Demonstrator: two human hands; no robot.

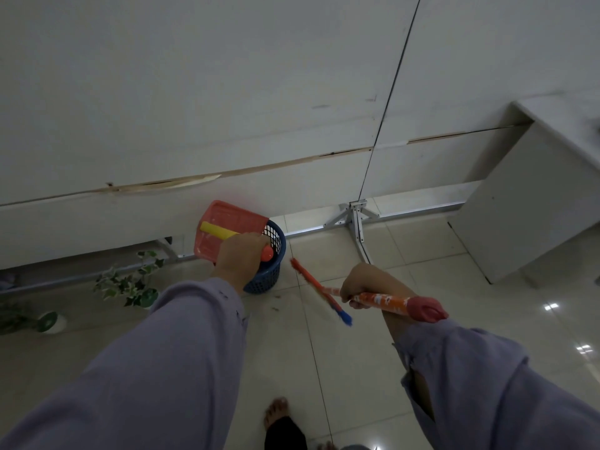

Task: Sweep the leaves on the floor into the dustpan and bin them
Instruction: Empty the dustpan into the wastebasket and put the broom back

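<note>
My left hand (238,254) grips the yellow handle of a red dustpan (227,224), which is tilted over the rim of a blue mesh bin (269,274) standing by the wall. My right hand (363,285) holds the orange handle of a broom (386,302). The broom's red and blue head (319,292) hangs just right of the bin, above the tiles. A few small leaf bits (276,308) lie on the floor in front of the bin. The inside of the bin is mostly hidden by my hand.
A white partition wall (227,108) runs along the back, with a metal foot bracket (355,219) on the floor. A white cabinet (532,203) stands at the right. Green ivy sprigs (130,280) and a white pot (48,321) lie at the left. My bare foot (276,414) is near the bottom.
</note>
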